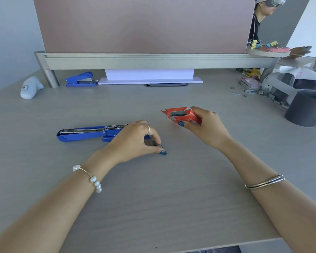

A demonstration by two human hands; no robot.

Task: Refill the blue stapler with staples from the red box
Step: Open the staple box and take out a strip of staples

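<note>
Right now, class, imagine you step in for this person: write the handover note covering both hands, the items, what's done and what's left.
Left hand: fingers pinch a small strip of staples just above the desk.
Right hand: holds the red box, flap open, staples visible inside.
Blue stapler: lies opened flat, staple channel exposed, behind the left hand.
Done: stapler opened, strip taken.
Left: seat strip in channel, close stapler, set box down.

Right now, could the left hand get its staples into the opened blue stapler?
Probably yes: the left hand, pinching a staple strip, sits right beside the stapler, whose tray lies open with nothing between.
</note>
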